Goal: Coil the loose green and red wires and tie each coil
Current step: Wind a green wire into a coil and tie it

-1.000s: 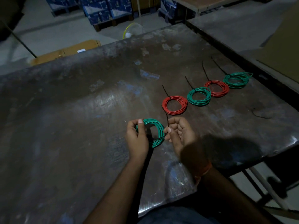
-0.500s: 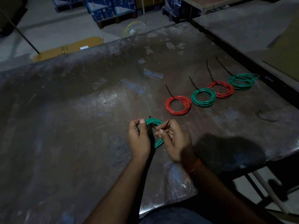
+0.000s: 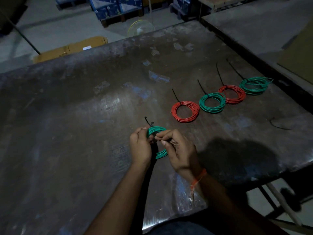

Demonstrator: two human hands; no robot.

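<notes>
Lower centre, above the worn metal table: left hand pinches springy, light green wire coil at its bundled rim, right hand grip narrow on thin black tie end.

The right hand has come in tight against the left hand now, where a second ago it sat off to the side of the green coil. Its fingertips meet the left thumb right at the coil's near-left edge, covering most of the ring that was open to view before. The black tie has switched sides: it stood up at the coil's right by the right hand's grip, and now its tail pokes out above the coil's top left, beyond the left hand.
</notes>
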